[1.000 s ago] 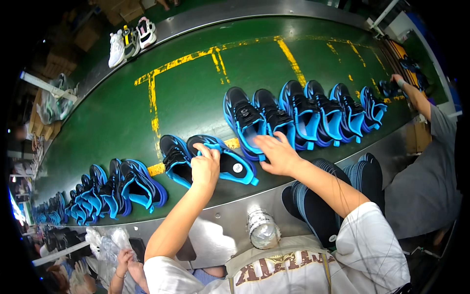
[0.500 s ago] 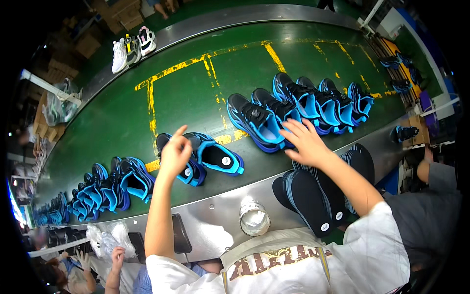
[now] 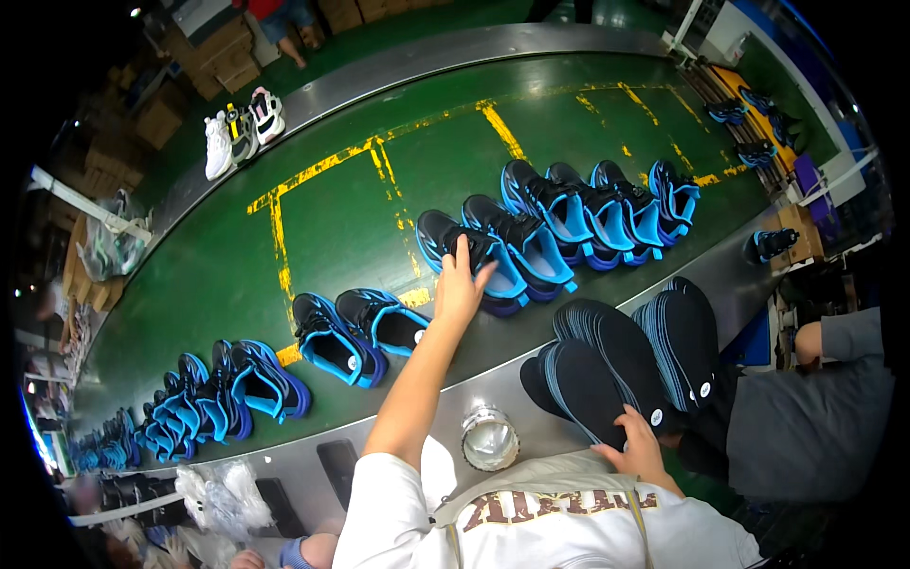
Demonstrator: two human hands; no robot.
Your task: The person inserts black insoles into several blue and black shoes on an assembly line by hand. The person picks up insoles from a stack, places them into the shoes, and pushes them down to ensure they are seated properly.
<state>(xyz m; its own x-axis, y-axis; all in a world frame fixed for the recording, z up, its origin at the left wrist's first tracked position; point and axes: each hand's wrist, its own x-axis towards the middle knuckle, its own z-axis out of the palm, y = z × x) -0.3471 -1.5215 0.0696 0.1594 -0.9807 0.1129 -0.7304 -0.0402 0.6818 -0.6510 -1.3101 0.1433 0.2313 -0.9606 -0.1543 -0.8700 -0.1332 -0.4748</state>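
Note:
My left hand (image 3: pixel 460 289) reaches over the nearest black-and-blue sneaker (image 3: pixel 441 232) of the right-hand group, index finger extended and thumb apart at its opening. Whether it touches the shoe I cannot tell. Low on the right, my right hand (image 3: pixel 643 453) pinches the heel end of a black insole (image 3: pixel 583 384) at the front of a fanned stack. More black insoles (image 3: pixel 607 332) lie behind it, some with round white stickers at the heel. To the left of my left hand stands a pair of sneakers (image 3: pixel 327 351) with white stickers visible inside.
Sneakers (image 3: pixel 251 379) line the green belt (image 3: pixel 351 223) with yellow markings, on both sides of me. A clear jar (image 3: pixel 490 438) and a dark phone (image 3: pixel 338 472) rest on the metal ledge. Three other shoes (image 3: pixel 242 133) stand on the far rail. A person in grey (image 3: pixel 806 427) is at right.
My right hand has come back from the sneakers to the insole stack and taken hold of an insole. My left hand has moved right to the near sneaker. The view has shifted slightly.

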